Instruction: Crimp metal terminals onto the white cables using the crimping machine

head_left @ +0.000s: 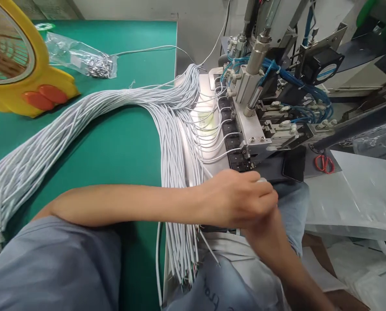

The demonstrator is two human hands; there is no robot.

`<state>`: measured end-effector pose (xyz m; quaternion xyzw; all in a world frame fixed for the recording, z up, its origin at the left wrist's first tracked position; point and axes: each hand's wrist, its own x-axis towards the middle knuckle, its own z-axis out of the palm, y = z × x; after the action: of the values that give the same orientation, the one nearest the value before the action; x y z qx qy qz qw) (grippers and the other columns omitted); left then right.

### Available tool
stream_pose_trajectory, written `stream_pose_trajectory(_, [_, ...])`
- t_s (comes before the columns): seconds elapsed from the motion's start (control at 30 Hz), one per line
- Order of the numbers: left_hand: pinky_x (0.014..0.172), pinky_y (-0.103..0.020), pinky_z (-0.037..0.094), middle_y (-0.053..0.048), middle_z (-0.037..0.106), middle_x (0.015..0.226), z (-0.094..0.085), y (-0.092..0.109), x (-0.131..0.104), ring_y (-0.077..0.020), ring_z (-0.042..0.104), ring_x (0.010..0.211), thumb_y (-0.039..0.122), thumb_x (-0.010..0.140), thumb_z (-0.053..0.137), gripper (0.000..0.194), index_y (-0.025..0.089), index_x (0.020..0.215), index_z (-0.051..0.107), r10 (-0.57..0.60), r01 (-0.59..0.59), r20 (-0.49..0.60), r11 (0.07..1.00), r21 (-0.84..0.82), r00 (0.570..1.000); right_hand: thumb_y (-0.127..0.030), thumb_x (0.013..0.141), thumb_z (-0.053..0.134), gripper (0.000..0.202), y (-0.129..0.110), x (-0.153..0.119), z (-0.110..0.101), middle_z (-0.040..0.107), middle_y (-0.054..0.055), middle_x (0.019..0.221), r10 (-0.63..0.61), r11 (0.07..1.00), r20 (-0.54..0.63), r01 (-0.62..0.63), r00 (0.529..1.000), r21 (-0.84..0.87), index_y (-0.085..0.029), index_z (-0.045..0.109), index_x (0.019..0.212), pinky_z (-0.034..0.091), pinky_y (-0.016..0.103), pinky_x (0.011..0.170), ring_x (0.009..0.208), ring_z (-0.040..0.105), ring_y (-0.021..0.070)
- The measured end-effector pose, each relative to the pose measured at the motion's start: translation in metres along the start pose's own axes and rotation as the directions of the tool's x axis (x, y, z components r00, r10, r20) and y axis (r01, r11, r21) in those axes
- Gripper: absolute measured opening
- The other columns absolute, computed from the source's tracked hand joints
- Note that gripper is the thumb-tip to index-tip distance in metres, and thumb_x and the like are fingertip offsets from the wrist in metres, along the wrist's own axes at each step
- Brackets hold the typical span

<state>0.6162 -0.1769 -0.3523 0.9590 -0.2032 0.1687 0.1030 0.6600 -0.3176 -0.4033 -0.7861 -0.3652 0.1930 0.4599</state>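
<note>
My left hand (236, 198) reaches across the white cables with its fingers curled closed, just in front of the machine's black fixture (229, 129). My right hand (260, 222) lies mostly beneath the left one, its fingers hidden. What either hand grips cannot be made out; a small pale bit shows at the left fingertips. A thick bundle of white cables (115, 98) crosses the green table and hangs over its front edge, passing under my left forearm. Several single cables curve into the fixture.
Above the fixture stands a metal press (249, 93) with blue air tubes. A yellow fan (40, 86) and a plastic bag of metal parts (97, 65) rest on the green table (128, 147). Red-handled scissors (324, 164) and a dark phone (294, 164) lie at the right.
</note>
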Motion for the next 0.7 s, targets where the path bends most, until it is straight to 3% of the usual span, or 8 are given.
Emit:
stream_pose_trajectory(0.1, [0.053,-0.025,0.039,-0.005,0.059,0.077,0.003,-0.017,0.005,-0.0142,0.053,0.068,0.024,0.092,0.039,0.025,0.012,0.090,0.060,-0.130,0.131,0.015,0.986,-0.106,0.991,-0.018,0.073,0.061,0.007,0.002,0.025,-0.031,0.063,0.000,0.067,0.025,0.993,-0.076,-0.016,0.997,0.115,-0.019,0.061,0.079,0.045,0.022,0.050,0.058,0.058,0.0125])
stream_pose_trajectory(0.2, [0.054,-0.023,0.040,-0.005,0.057,0.073,0.009,-0.035,0.009,-0.0120,0.053,0.062,0.022,0.092,0.038,0.027,0.010,0.090,0.062,-0.165,0.163,0.006,0.968,-0.189,0.986,-0.027,0.074,0.065,0.014,0.004,0.048,-0.046,0.063,-0.001,0.068,0.076,0.931,-0.193,-0.001,0.978,0.364,-0.019,0.062,0.086,0.049,0.023,0.054,0.057,0.058,0.0106])
stream_pose_trajectory(0.3, [0.052,-0.020,0.038,-0.004,0.057,0.072,0.012,-0.046,0.010,-0.0098,0.050,0.059,0.015,0.090,0.038,0.027,0.012,0.084,0.064,-0.175,0.148,-0.125,0.968,-0.202,0.977,-0.034,0.071,0.071,0.021,0.006,0.059,-0.042,0.065,0.000,0.068,0.128,0.808,-0.199,0.014,0.972,0.589,-0.018,0.063,0.083,0.051,0.024,0.054,0.055,0.058,0.0101])
stream_pose_trajectory(0.4, [0.050,-0.020,0.037,-0.003,0.057,0.068,0.011,-0.048,0.009,-0.0091,0.050,0.057,0.013,0.088,0.042,0.024,0.012,0.081,0.065,-0.191,0.137,-0.234,0.964,-0.230,0.953,-0.038,0.068,0.073,0.025,0.006,0.061,-0.031,0.065,0.001,0.069,0.129,0.711,-0.177,0.033,0.976,0.702,-0.018,0.065,0.081,0.050,0.024,0.055,0.056,0.058,0.0099])
stream_pose_trajectory(0.47, [0.049,-0.019,0.037,-0.002,0.058,0.066,0.011,-0.048,0.008,-0.0085,0.050,0.056,0.014,0.087,0.045,0.022,0.013,0.079,0.066,-0.195,0.124,-0.255,0.955,-0.269,0.947,-0.037,0.070,0.072,0.021,0.005,0.061,-0.024,0.063,-0.001,0.068,0.079,0.709,-0.200,0.086,0.977,0.700,-0.019,0.065,0.078,0.047,0.023,0.053,0.055,0.055,0.0088])
stream_pose_trajectory(0.6, [0.050,-0.018,0.040,-0.003,0.059,0.067,0.015,-0.049,0.008,-0.0082,0.053,0.058,0.016,0.087,0.046,0.022,0.014,0.080,0.067,-0.186,0.099,-0.236,0.936,-0.338,0.954,-0.028,0.075,0.068,0.011,0.003,0.062,-0.024,0.061,0.000,0.072,-0.058,0.799,-0.322,0.238,0.945,0.553,-0.019,0.065,0.069,0.044,0.024,0.054,0.058,0.052,0.0087])
stream_pose_trajectory(0.7, [0.052,-0.018,0.042,-0.003,0.060,0.071,0.016,-0.051,0.008,-0.0083,0.056,0.060,0.016,0.089,0.043,0.023,0.014,0.088,0.067,-0.170,0.088,-0.211,0.932,-0.351,0.963,-0.025,0.077,0.064,0.011,0.001,0.062,-0.034,0.060,0.001,0.072,-0.115,0.874,-0.303,0.241,0.946,0.421,-0.019,0.068,0.071,0.043,0.025,0.055,0.063,0.053,0.0108])
